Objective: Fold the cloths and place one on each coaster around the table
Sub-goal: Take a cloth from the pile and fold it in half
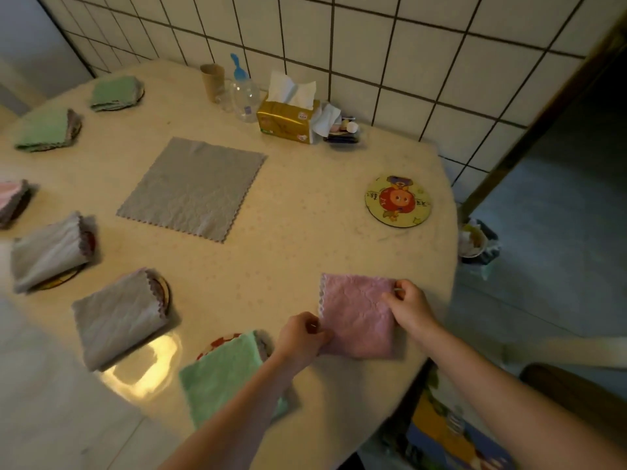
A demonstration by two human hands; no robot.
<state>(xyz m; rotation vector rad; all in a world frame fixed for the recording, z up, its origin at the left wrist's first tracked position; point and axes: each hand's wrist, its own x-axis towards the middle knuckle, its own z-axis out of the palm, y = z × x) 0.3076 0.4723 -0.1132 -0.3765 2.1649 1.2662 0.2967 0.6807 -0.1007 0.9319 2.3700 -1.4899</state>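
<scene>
A folded pink cloth (356, 313) lies near the table's front right edge. My left hand (302, 335) pinches its near left corner, and my right hand (409, 307) pinches its far right corner. A bare round coaster (397, 200) with a cartoon print sits farther right. An unfolded grey cloth (193, 188) lies flat in the middle. Folded cloths cover coasters around the left side: a green one (224, 374) by my left arm, two grey ones (118, 317) (49, 251), a pink one (12, 201) at the left edge, and two green ones (45, 130) (115, 93) at the back.
At the back by the tiled wall stand a yellow tissue box (288, 120), a clear bottle (244, 96), a cardboard tube (213, 81) and a small tray of oddments (344, 130). A bin (478, 242) stands on the floor right of the round table (305, 232).
</scene>
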